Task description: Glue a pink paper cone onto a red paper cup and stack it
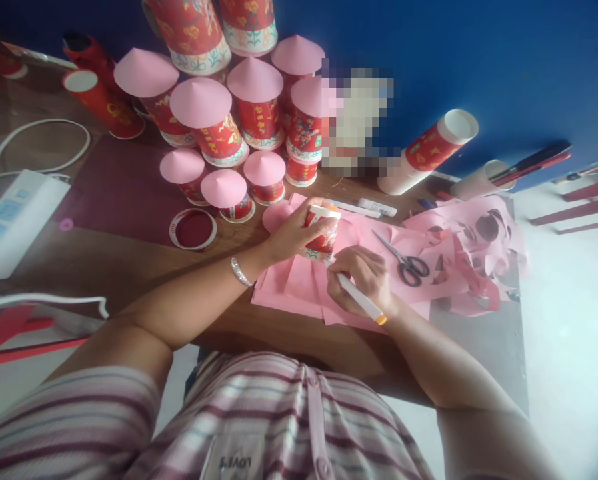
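Brown wooden table (259,331) — pink paper sheets (286,287), cone-topped red cups (201,105), white power strip (41,203), pen holder (471,183)

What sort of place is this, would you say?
Probably a craft workspace, though whether home or workshop isn't clear: pink paper sheets, dark-handled metal scissors and red patterned cylinders, several topped with pink cones, point to it.

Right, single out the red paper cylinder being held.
It's the small cylinder gripped in the left hand, near the white pen; the other red cylinders are all unheld.
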`<state>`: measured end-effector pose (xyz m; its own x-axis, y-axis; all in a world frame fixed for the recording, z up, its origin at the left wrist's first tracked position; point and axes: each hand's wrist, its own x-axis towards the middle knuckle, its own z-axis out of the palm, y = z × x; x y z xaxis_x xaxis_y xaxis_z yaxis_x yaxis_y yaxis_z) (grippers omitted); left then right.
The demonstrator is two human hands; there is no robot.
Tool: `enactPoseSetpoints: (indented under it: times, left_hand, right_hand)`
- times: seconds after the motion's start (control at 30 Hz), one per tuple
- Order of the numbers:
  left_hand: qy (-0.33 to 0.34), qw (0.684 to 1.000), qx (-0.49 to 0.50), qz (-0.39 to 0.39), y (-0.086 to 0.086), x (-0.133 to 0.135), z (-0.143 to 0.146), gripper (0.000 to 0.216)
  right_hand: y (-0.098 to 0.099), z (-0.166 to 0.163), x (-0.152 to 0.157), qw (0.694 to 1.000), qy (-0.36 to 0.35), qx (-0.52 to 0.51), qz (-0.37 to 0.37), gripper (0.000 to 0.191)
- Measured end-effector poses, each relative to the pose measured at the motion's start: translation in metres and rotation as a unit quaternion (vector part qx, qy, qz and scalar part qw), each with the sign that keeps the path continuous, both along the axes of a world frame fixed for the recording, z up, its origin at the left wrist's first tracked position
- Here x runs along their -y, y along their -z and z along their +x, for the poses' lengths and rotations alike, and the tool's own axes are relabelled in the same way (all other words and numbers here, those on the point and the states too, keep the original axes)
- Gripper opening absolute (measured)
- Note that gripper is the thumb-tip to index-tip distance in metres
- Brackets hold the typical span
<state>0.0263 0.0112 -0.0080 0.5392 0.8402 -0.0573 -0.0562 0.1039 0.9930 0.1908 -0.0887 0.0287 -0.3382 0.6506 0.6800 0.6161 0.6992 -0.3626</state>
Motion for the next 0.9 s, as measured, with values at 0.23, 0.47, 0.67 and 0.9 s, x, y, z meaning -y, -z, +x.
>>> enactPoseSetpoints:
  times: [0.23,0.47,0.67,0.9]
  left_hand:
    - [0.003,1.000,-0.009,0.008,0.0010,-0.0004,-0.0010,0.040]
    - [0.001,1.000,0.010,-0.013,-0.0019,0.0008,-0.0002,0.040]
    - [0.007,1.000,0.014,-0.023,-0.0025,0.0009,-0.0004,0.039]
    - [0.004,1.000,0.009,-0.024,-0.0042,0.0011,-0.0008,0.035]
  right_hand:
    - [0.0001,0.0011,-0.0003,1.000,0.012,0.009,0.010,0.026]
    - [-0.0001,0.0015,0.0003,1.000,0.011,0.010,0.005,0.026]
    - [-0.0008,0.0015,0.0003,1.000,0.003,-0.003,0.003,0.026]
    - [-0.0008,0.0018,0.0006,1.000,-0.016,-0.020,0.005,0.027]
